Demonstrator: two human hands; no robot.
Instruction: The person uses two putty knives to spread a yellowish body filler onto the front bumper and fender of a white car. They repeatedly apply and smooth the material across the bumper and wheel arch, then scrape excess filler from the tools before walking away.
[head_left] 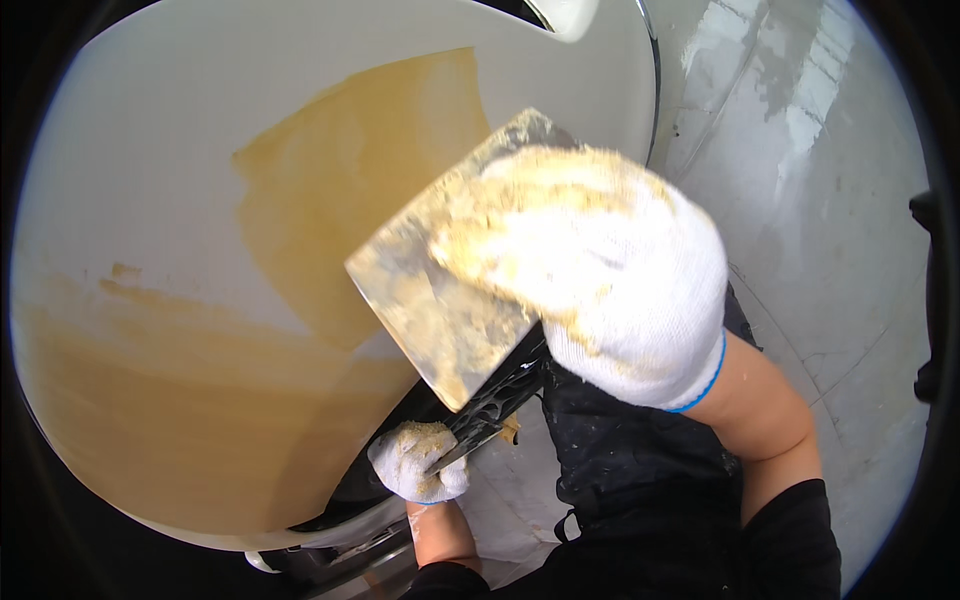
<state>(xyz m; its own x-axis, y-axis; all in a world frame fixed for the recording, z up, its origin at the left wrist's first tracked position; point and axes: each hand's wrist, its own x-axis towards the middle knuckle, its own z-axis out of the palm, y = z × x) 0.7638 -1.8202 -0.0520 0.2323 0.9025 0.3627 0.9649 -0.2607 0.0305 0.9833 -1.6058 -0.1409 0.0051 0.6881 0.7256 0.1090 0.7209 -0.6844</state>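
Note:
My right hand (610, 270), in a white knit glove caked with tan putty, grips a wide, flat putty spreader (455, 345). Its fingers lie over the top face of this grey square blade, which is smeared with putty. The blade hangs above the front of a white car hood (300, 60); the view does not show whether it touches. A tan putty patch (370, 150) covers the hood's middle, and a wider putty band (200, 420) runs along its near left edge. Lower down, my gloved left hand (418, 462) is closed around something thin and dark beside the car's black front trim.
Black grille parts (500, 395) sit between the hood edge and my legs (640, 470) in dark trousers. Shiny pale floor tiles (780, 200) stretch along the right. A white car part (568, 15) shows at the top edge.

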